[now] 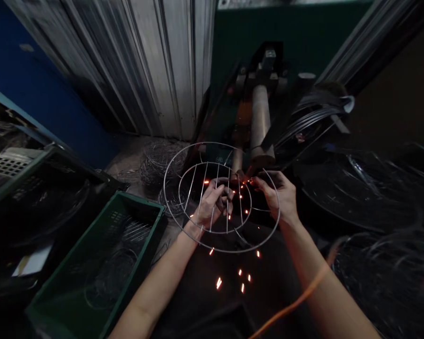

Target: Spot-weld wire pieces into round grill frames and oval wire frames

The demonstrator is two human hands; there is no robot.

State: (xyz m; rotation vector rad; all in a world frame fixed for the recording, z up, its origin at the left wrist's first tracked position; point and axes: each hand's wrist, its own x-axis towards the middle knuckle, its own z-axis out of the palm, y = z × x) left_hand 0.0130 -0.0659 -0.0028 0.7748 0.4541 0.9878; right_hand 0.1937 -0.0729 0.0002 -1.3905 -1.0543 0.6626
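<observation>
A round wire rack (217,197), with an inner ring crossed by parallel bars and a wider outer ring, lies level in front of the spot welder's electrodes (237,175). My left hand (214,200) reaches from beneath, its fingers curled closed on the rack near the inner ring's bars. On the right, my right hand (281,190) is closed in a pinch close to the electrode tips, with the outer ring passing across it. What its fingertips hold is too small and dark to make out. Orange sparks (242,280) fly from the contact point and fall below the rack.
A green plastic crate (127,287) with wire pieces stands at lower left, beside a dark bin (31,197). Tangled wire (162,165) lies on the floor. More wire coils (385,268) are at right. An orange cord (297,301) crosses near my right forearm.
</observation>
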